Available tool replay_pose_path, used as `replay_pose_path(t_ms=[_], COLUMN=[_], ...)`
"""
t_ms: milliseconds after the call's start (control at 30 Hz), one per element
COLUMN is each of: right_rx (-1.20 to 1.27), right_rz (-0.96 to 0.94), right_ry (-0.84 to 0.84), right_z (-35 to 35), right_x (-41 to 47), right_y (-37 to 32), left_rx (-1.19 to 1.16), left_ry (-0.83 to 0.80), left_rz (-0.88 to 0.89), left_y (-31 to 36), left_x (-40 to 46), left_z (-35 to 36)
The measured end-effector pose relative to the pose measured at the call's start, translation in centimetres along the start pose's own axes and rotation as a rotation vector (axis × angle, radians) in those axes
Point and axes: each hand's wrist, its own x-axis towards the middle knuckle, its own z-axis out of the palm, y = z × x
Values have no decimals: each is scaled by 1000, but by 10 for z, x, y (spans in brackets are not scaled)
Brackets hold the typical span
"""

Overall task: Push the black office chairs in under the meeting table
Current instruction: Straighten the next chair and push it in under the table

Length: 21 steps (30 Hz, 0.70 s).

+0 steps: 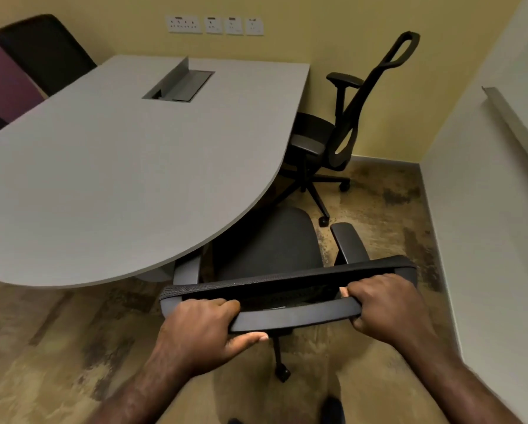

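room: small meeting room, yellow far wall with sockets [215, 25], mottled brown floor [57, 332], white wall on the right.
desk: grey rounded desk [118, 166] fills the left and centre; open cable hatch [180, 82] toward its far end.
near chair: black office chair [268, 243] at the desk's rounded near-right edge. Seat front and left armrest already sit under the overhang; right armrest and backrest are outside it.
left hand: left hand [207, 325] curled tight over the left part of the backrest's top bar [290, 312], thumb underneath.
right hand: right hand [388, 304] wrapped round the bar's right end, fingers pressed closed on it.
why this grip: two hands spread along the bar likely keep the castored chair from swivelling as it goes in.
chair vs grip: seat lies beyond the hands, toward the desk; the bar is the nearest part.
far chair: second black chair [336, 136] at the desk's right side, seat partly under, backrest toward the corner.
left chair: dark chair back [42, 50] at the far left, behind the desk.
judgement: near chair about half in.
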Motion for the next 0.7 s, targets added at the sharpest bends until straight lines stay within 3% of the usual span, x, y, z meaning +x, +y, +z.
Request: replay_pose_path(t_ms=[300, 700], right_rx=[-68, -102], right_rz=[-234, -305], right_ry=[11, -65], right_z=[15, 28], right_x=[76, 176], right_y=[66, 81], left_rx=[25, 60], left_ry=[49, 49], left_rz=[-177, -302], left_y=[30, -14], left_x=[46, 106], left_z=[8, 14])
